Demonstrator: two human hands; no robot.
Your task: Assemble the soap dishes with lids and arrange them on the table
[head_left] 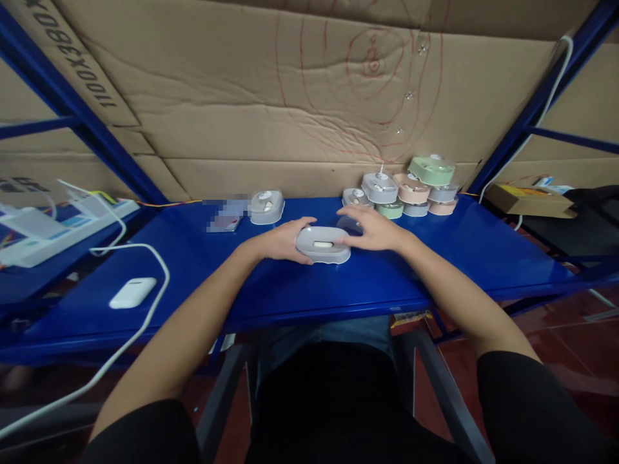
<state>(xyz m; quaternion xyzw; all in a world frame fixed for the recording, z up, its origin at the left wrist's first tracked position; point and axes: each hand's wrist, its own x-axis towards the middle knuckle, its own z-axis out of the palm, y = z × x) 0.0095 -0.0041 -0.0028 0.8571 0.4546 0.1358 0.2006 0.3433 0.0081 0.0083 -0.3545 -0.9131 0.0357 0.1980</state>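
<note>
A grey oval plastic case [322,252] with a pale slot in its top rests on the blue table in front of me. My left hand [287,240] is closed around the case's left end, thumb on the near side and fingers behind. At the right end is my right hand [372,229], its thumb by the case's edge. Between that thumb and the fingers shows a see-through greyish piece [349,224], partly covered by the hand; its kind is unclear.
Several grey, pink and green cases with clear covers [413,188] are stacked at the back right. Another grey case [267,207] and a blurred-out flat item [227,216] lie at the back left. A white earbud case [133,293], cable [162,283] and power strip [72,232] are leftward.
</note>
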